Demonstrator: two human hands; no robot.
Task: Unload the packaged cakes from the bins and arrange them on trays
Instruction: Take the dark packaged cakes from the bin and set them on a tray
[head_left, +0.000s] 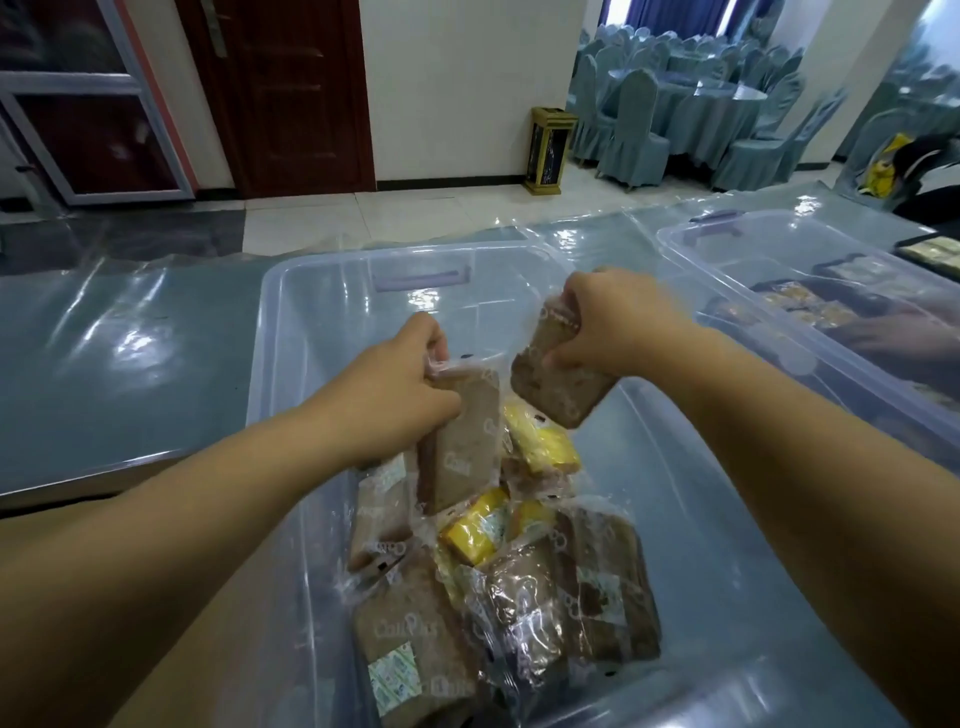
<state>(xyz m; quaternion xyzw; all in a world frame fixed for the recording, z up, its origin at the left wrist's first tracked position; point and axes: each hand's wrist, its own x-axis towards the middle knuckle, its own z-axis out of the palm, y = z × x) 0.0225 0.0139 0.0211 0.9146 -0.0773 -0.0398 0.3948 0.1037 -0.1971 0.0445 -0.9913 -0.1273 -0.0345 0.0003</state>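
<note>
Two bare hands are raised over a clear plastic bin (311, 332) that sits on a table covered in shiny blue-grey sheeting (119, 353). The hands are apart, each closed on one wrapped cake.

Left hand (400, 384): fingers clamped on the top edge of a brown cake (465, 447) in clear wrap; the cake hangs upright, its lower end touching the pile below.

Right hand (608, 322): fingers clamped on a second brown cake (558, 384), held tilted and clear of the pile.

Bin contents: a loose pile of wrapped cakes (509, 582) lies in the near half of the bin. Three yellow cakes are visible: one just below the right-hand cake (543, 441) and two near the pile's middle (475, 530). At least five brown cakes lie in the pile; overlap prevents an exact count. The far half of the bin floor is bare.

A second clear bin (727, 249) stands to the right, near the first, holding dark trays with cakes; their number cannot be told. A further dark tray (930, 252) shows at the right edge. Beyond the table stand one gold-and-black floor bin (550, 150) and covered chairs (639, 130).
</note>
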